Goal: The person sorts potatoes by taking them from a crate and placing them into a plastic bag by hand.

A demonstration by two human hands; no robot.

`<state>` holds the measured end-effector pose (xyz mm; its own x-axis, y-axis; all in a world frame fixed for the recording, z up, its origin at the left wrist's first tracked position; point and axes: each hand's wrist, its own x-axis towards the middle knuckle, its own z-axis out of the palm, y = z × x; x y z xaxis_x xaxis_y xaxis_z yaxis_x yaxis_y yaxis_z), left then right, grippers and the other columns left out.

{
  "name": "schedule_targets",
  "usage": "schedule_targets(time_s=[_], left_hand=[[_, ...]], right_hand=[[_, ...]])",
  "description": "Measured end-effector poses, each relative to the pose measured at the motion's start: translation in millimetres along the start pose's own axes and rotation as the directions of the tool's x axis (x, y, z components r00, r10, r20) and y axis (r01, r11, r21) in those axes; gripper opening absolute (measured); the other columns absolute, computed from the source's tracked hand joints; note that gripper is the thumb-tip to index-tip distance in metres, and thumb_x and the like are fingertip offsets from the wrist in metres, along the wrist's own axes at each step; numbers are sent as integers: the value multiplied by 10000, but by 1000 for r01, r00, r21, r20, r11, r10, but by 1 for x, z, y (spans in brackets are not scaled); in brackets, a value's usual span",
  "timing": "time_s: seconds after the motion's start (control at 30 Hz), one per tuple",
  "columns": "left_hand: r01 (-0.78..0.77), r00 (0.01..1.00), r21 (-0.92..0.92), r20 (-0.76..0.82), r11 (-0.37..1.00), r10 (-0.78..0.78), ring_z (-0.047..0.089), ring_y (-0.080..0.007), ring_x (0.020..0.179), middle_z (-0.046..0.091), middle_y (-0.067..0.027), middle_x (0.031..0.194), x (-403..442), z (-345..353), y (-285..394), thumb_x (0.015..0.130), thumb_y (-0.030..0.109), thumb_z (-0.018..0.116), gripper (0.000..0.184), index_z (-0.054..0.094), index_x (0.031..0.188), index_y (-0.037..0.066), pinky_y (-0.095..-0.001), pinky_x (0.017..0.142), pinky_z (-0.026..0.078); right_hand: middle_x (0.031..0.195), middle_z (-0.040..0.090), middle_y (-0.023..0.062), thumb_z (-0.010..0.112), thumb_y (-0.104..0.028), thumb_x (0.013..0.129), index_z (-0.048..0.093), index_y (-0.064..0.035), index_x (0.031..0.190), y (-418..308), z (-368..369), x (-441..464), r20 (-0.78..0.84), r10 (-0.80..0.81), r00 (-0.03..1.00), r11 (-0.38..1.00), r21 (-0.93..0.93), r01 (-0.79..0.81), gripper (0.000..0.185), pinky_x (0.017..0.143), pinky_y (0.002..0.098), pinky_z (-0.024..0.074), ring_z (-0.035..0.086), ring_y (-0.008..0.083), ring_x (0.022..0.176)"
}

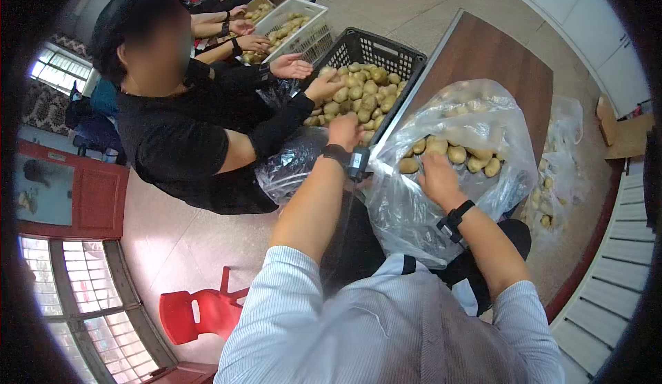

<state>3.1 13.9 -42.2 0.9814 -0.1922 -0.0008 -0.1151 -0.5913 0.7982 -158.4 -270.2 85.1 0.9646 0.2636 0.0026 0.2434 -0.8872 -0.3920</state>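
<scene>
My left hand (347, 133) is at the near edge of a black plastic crate (414, 56) heaped with potatoes (355, 93). Its fingers are curled downward, and what they hold, if anything, is hidden. My right hand (439, 178) reaches into the mouth of a clear plastic bag (393, 208), its fingers stretched out against the potatoes (456, 154) inside. The bag lies partly on a brown tabletop (500, 49) and hangs over its near edge. Across the crate, a person's hand (324, 86) reaches over the potatoes; the other hand (292, 66) is held open beside the crate.
A person in black (176, 136) sits close on the left. Farther back, more hands (252, 43) work by a white crate (307, 9) of potatoes. A second plastic bag (562, 156) stands on the floor to the right. A red chair (207, 311) is behind at lower left.
</scene>
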Motion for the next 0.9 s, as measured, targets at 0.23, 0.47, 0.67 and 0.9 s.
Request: schedule_targets(time_s=[0.23, 0.47, 0.67, 0.9], left_hand=[[527, 800, -421, 540, 738, -263, 603, -150, 692, 630, -34, 825, -49, -1, 155, 860, 215, 586, 189, 625, 939, 48, -293, 569, 512], [170, 823, 39, 543, 985, -164, 547, -114, 643, 585, -8, 752, -52, 9, 156, 837, 221, 588, 171, 628, 907, 70, -284, 562, 500], [40, 828, 41, 558, 998, -56, 628, -266, 852, 675, -133, 919, -56, -1, 158, 840, 176, 556, 216, 666, 1007, 95, -371, 774, 483], [28, 800, 240, 577, 970, -165, 625, -282, 897, 649, -177, 1025, -43, 7, 140, 820, 244, 608, 343, 631, 1074, 14, -358, 773, 494]], right_hand=[[1113, 536, 117, 693, -249, 683, 556, -50, 1101, -5, 6, 17, -102, -125, 987, 969, -229, 99, 483, 896, 407, 398, 485, 293, 1103], [1121, 555, 108, 720, -246, 663, 568, -130, 1104, -11, 13, 39, -85, -187, 979, 962, -216, 165, 480, 959, 492, 352, 456, 326, 1152], [1209, 546, 127, 652, -299, 728, 567, -184, 1185, -15, 5, 48, 85, -102, 991, 973, -196, 117, 479, 1049, 571, 240, 419, 410, 1201], [1198, 548, 140, 636, -285, 745, 580, -173, 1163, -2, 8, 29, 33, -235, 971, 927, -294, 234, 436, 1061, 595, 206, 409, 420, 1216]])
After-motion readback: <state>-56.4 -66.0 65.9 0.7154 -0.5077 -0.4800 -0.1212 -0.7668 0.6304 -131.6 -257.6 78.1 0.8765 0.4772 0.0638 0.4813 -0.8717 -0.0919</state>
